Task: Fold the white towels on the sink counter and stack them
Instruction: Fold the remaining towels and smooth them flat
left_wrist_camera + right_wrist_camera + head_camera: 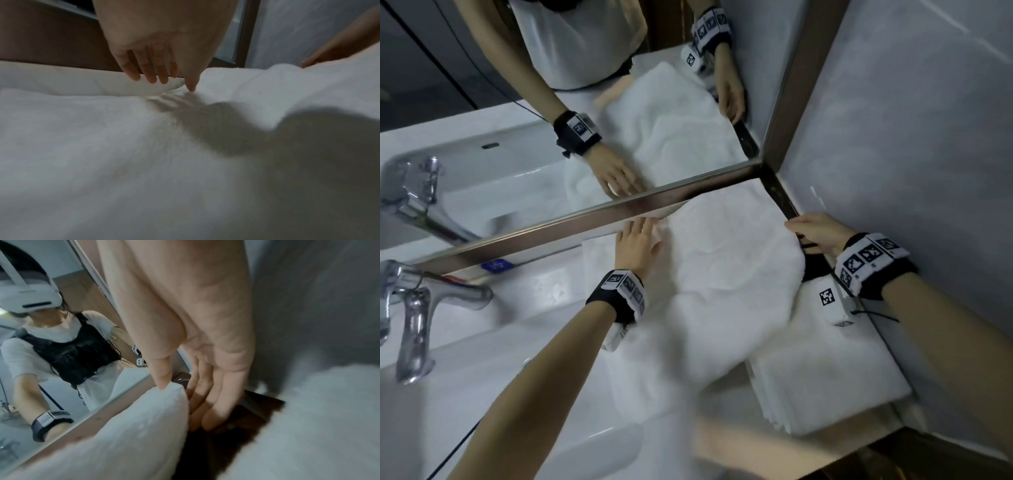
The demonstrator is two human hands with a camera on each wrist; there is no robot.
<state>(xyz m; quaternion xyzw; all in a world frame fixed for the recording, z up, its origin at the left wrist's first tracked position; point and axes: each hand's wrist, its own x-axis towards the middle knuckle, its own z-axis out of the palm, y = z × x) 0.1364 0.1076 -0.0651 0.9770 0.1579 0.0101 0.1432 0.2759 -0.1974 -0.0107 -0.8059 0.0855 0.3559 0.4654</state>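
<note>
Count: 1 loose towel (722, 281) spread against the mirror frame (585, 212); 1 folded stack (832, 373) farther out from it, layers uncountable.

Hands, 2:
- left hand (637, 245): flat, fingers (151, 71) straight, resting on the loose towel beside the mirror frame.
- right hand (818, 231): thumb (162, 373) touches the loose towel's corner, fingers nearly straight. Cannot tell whether it pinches.

The spread towel (722, 274) at frame centre was white terry cloth, fluffy and matt, like the folded stack (839, 377) at lower right. The faucet (414, 308) at left was mirror-bright chromed metal, the sink (544, 287) glossy white, the mirror frame (571, 222) brushed metal, the wall (911, 137) matt grey.
</note>
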